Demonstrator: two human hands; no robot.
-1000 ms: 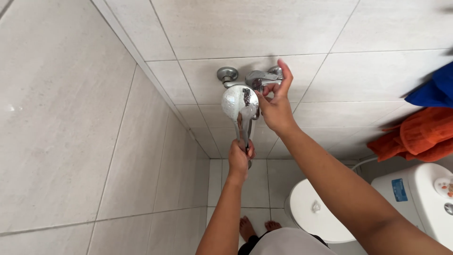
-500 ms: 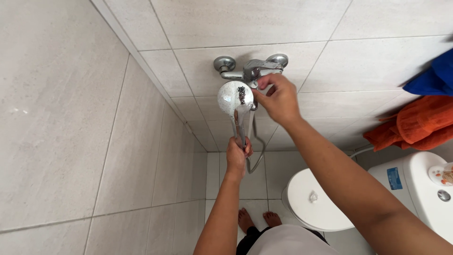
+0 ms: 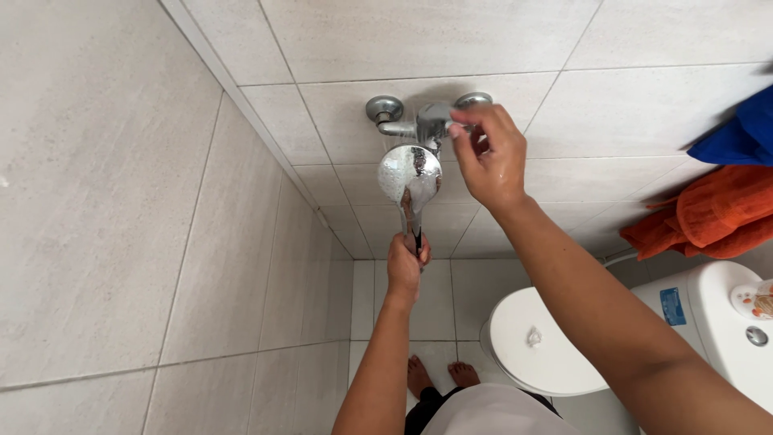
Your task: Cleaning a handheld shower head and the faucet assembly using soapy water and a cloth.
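The left hand [image 3: 405, 270] wraps its grip around the slim handle of a round chrome hand shower head [image 3: 410, 174], fingers pressed together about the stem, and holds it upright so that the wet, domed back of the head faces the camera. The head sits just below and in front of a chrome wall-mounted mixer tap [image 3: 427, 119], which is fixed to the far wall of pale grey tiles [image 3: 419, 40] by two round chrome flanges (one to the left of the tap body, one to the right). Fine streams of water show between the tap and the shower head.

The right hand [image 3: 491, 157] is raised at the right end of the mixer tap, its fingertips [image 3: 460, 129] drawn together and pinching the tap's lever; how firmly it pinches cannot be told. Drops of water glisten on the back of this hand. Both forearms reach up from the near bottom edge.

To the left, a second tiled wall [image 3: 105, 201] meets the far one in a corner. Low on the right stands a white toilet with its round lid [image 3: 535, 342] closed and its white cistern [image 3: 708, 322] beside it. An orange towel [image 3: 708, 213] and a blue cloth [image 3: 745, 133] hang at the right edge. Two bare feet [image 3: 439, 374] rest on the tiled floor, directly beneath the hands.
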